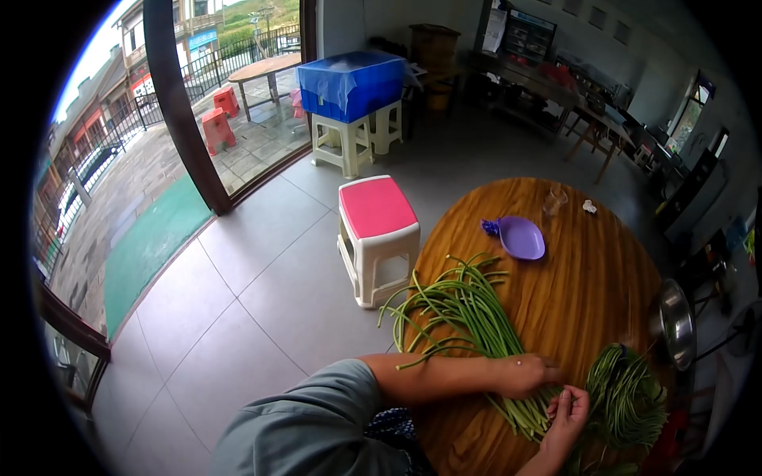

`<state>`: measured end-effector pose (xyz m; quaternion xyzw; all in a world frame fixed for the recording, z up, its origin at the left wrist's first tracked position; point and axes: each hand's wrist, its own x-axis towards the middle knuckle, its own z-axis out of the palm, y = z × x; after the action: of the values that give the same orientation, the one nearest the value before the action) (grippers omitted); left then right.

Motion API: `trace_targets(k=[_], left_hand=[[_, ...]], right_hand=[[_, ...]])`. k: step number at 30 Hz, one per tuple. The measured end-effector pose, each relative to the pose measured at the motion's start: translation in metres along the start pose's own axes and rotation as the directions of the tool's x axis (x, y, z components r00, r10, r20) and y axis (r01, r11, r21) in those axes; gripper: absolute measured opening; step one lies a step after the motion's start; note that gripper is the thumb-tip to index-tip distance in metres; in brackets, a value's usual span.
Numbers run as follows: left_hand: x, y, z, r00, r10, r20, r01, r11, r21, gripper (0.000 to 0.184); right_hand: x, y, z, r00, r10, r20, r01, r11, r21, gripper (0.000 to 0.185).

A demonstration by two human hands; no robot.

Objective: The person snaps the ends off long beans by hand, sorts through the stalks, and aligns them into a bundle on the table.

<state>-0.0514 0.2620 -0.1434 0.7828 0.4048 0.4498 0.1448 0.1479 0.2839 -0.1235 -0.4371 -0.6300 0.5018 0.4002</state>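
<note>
A loose bunch of long green stems that look like garlic scapes [484, 317] lies across the round wooden table [579, 293], with its far ends spreading over the left edge. My left hand [528, 375] is over the bunch with its fingers curled; what they hold is hidden. Just below and to the right, my right hand [569, 408] has thumb and fingers pinched together at the stems' near ends, but I cannot make out what is between them. To its right rests a second heap of thinner, curled green stems [627, 394].
A purple dish [521, 238], a clear glass [555, 201] and a crumpled white scrap [589, 207] are on the table's far side. A metal bowl [677, 324] is at the right edge. A pink-topped stool [379, 208] stands left; a blue bin [352, 86] is beyond.
</note>
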Motion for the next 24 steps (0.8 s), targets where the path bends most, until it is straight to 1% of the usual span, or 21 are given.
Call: trace_targets(k=[1,2,4,6,7,8,9,11,13,14,16,20,22,24], left_hand=[[0.0,0.0,0.0,0.999,0.036,-0.027,-0.036,0.999,0.006,0.03],[0.0,0.001,0.0,0.999,0.035,-0.029,-0.035,0.999,0.008,0.03],[0.0,0.002,0.002,1.0,-0.009,0.027,0.005,0.993,0.121,0.03],[-0.001,0.0,0.001,1.0,-0.023,0.021,0.02,0.993,0.116,0.03],[0.002,0.007,-0.002,0.999,-0.033,0.019,0.03,0.994,0.105,0.029],[0.0,0.01,-0.009,1.0,-0.009,0.01,0.007,0.989,0.151,0.027],[0.003,0.011,-0.011,1.0,0.008,-0.006,-0.007,0.991,0.136,0.025],[-0.001,0.009,-0.013,0.999,0.0,-0.042,0.004,0.994,0.111,0.022],[0.002,0.008,-0.011,0.998,-0.006,-0.062,0.011,0.997,0.078,0.019],[0.002,0.004,-0.007,0.998,0.002,-0.07,0.006,0.994,0.112,0.02],[0.005,0.017,-0.016,0.997,0.015,-0.081,-0.006,0.995,0.103,0.02],[0.007,0.018,-0.017,0.998,0.04,-0.057,-0.034,0.993,0.114,0.02],[0.008,0.019,-0.02,0.996,0.068,-0.066,-0.065,0.996,0.059,0.018],[0.007,0.019,-0.02,0.995,0.07,-0.065,-0.065,0.996,0.068,0.018]], right_hand=[[0.0,0.0,0.001,1.0,0.0,0.001,0.0,1.0,0.0,0.011],[0.0,0.001,0.002,1.0,-0.009,-0.009,0.009,1.0,0.002,0.011],[-0.001,0.0,0.004,1.0,-0.018,-0.02,0.018,1.0,0.002,0.011],[-0.001,-0.003,0.008,0.999,0.006,-0.042,-0.005,1.0,0.01,0.011],[0.001,0.0,0.01,0.999,-0.023,-0.04,0.024,0.999,0.026,0.013],[0.001,0.003,0.01,0.997,-0.05,-0.063,0.052,0.998,0.033,0.015],[-0.001,-0.005,0.009,0.995,-0.061,-0.078,0.061,0.998,0.003,0.016],[-0.006,-0.013,0.012,0.997,-0.056,-0.052,0.051,0.996,-0.08,0.019],[-0.006,-0.021,0.013,0.999,-0.038,-0.028,0.034,0.993,-0.113,0.022],[-0.003,-0.011,0.01,0.998,-0.048,-0.029,0.046,0.997,-0.06,0.023],[-0.003,-0.013,0.007,0.998,-0.059,-0.014,0.058,0.996,-0.062,0.024],[-0.003,-0.013,0.002,0.998,-0.062,0.007,0.062,0.995,-0.081,0.02],[-0.002,-0.009,0.0,0.995,-0.095,0.01,0.095,0.993,-0.068,0.021],[-0.001,-0.007,0.0,0.994,-0.105,0.011,0.106,0.992,-0.062,0.02]])
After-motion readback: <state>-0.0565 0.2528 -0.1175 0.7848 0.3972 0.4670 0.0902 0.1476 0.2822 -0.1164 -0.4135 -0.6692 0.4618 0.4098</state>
